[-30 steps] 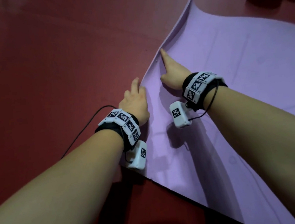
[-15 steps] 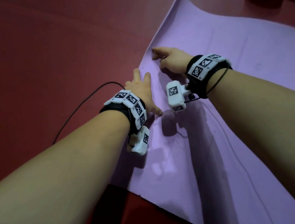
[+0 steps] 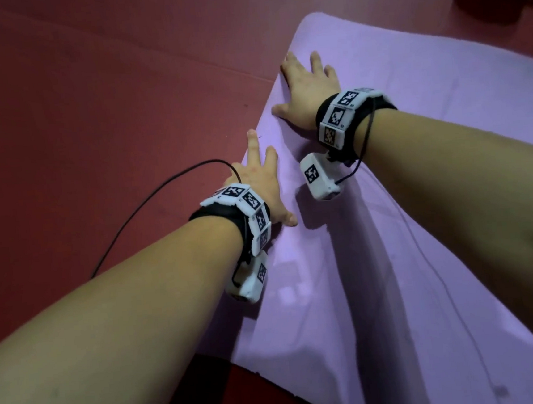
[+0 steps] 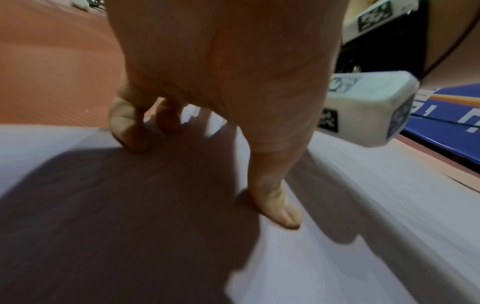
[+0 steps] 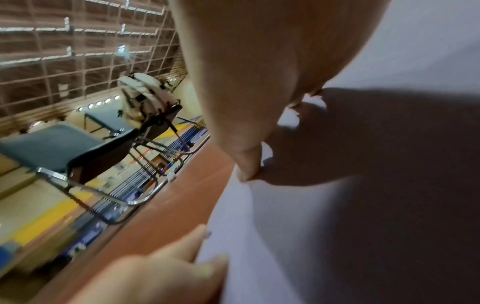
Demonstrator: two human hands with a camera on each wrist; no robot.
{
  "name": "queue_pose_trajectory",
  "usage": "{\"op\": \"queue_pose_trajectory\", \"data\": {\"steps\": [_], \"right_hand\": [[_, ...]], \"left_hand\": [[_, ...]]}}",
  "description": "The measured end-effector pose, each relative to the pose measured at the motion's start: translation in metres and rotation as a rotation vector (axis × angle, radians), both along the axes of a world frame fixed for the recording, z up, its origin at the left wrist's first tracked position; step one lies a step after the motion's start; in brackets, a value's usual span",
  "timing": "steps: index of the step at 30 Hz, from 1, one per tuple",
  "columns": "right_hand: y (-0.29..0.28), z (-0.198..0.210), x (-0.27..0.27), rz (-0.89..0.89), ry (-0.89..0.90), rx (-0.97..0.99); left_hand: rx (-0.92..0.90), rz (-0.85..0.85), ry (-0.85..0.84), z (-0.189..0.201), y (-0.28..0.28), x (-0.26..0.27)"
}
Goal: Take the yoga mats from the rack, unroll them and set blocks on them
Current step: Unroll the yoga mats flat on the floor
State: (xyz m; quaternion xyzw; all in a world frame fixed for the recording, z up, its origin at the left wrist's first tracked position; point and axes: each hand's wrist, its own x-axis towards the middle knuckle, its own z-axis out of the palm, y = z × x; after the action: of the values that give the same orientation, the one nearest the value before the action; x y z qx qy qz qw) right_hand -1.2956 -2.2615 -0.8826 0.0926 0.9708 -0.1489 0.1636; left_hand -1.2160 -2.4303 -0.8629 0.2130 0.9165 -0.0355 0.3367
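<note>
a lilac yoga mat (image 3: 418,188) lies unrolled on the red floor (image 3: 89,104). the left hand (image 3: 262,183) and the right hand (image 3: 308,85) press flat along its left edge, fingers straight and spread, gripping nothing

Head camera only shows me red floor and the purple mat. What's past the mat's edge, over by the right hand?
Observer: A chair with a grey seat and metal legs stands beyond the red floor.
Child: Is anything on it?
Observer: Something white sits on it, too blurred to name.
Child: And near the left hand?
Observer: A blue surface with white letters lies beyond the mat.
</note>
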Motion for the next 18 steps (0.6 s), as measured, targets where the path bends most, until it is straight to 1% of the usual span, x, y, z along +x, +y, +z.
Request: {"op": "queue_pose_trajectory", "data": {"steps": [3,8,11,15,18], "right_hand": [[0.002,-0.004,-0.002,0.033,-0.056,0.024],[0.008,0.008,0.002,0.07,-0.106,-0.012],[0.002,0.004,0.022,0.087,-0.085,-0.011],[-0.017,0.008,0.055,0.131,-0.118,0.029],[-0.042,0.011,0.079,0.18,-0.181,0.07]], "left_hand": [[0.014,-0.005,0.001,-0.001,-0.002,0.0],[0.001,0.0,-0.007,-0.002,-0.001,0.0],[0.003,0.01,0.014,-0.001,-0.001,0.002],[-0.006,0.046,0.061,0.005,-0.007,0.018],[0.029,0.159,0.099,0.003,-0.024,0.049]]}}
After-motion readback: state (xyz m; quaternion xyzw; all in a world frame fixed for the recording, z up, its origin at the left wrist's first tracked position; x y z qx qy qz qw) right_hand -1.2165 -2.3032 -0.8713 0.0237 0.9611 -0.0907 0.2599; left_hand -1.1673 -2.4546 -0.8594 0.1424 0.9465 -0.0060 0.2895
